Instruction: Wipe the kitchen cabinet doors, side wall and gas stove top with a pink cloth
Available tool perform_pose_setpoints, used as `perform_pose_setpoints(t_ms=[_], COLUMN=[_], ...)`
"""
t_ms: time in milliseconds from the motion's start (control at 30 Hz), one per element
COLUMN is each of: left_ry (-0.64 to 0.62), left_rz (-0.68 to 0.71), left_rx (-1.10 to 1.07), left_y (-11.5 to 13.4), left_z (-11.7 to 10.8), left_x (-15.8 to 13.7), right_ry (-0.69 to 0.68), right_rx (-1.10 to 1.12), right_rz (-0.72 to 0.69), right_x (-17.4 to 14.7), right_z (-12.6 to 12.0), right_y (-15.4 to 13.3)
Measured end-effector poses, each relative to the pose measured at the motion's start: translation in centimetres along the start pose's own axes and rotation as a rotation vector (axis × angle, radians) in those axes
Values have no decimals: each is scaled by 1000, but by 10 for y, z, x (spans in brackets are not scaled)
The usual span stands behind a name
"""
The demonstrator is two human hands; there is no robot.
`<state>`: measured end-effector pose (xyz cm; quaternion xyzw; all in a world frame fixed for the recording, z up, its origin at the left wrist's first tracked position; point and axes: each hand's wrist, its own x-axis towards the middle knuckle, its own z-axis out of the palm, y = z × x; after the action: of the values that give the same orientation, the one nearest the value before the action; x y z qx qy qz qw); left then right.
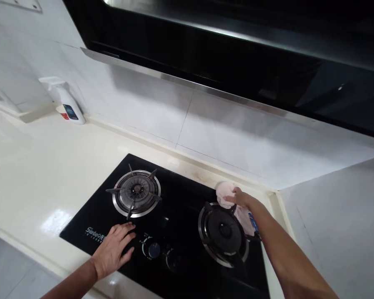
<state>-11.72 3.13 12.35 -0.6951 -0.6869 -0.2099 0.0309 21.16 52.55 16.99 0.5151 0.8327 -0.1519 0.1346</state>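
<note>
A black glass gas stove (177,199) with two burners is set into the pale countertop. My right hand (241,198) is closed on a light pink cloth (226,192) at the stove's back right edge, behind the right burner (224,230). Part of the cloth hangs down beside that burner, with a blue patterned patch next to it, partly hidden by my forearm. My left hand (115,247) lies on the stove's front left, fingers spread, between the left burner (137,191) and a control knob (154,250). Nothing is in it.
A white spray bottle (70,106) stands in the back left corner of the countertop (28,166). Low over the stove hangs a dark range hood (205,62) with a metal edge. A brownish stain (201,176) marks the counter behind the stove. Tiled walls close the back and right.
</note>
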Motion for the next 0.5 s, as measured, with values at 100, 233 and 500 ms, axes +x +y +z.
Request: perform_pose_setpoints(t_ms=[100, 233, 500], left_ry=[0, -5, 6], left_rz=[-4, -6, 26], left_rx=[-1, 1, 18], left_y=[1, 0, 0], left_z=[0, 3, -1], left_x=[1, 0, 2], right_ry=[-94, -68, 9], right_rx=[34, 7, 23], right_rz=[58, 53, -218], right_x=[-3, -4, -10], right_z=[4, 9, 20], right_y=[-7, -32, -129])
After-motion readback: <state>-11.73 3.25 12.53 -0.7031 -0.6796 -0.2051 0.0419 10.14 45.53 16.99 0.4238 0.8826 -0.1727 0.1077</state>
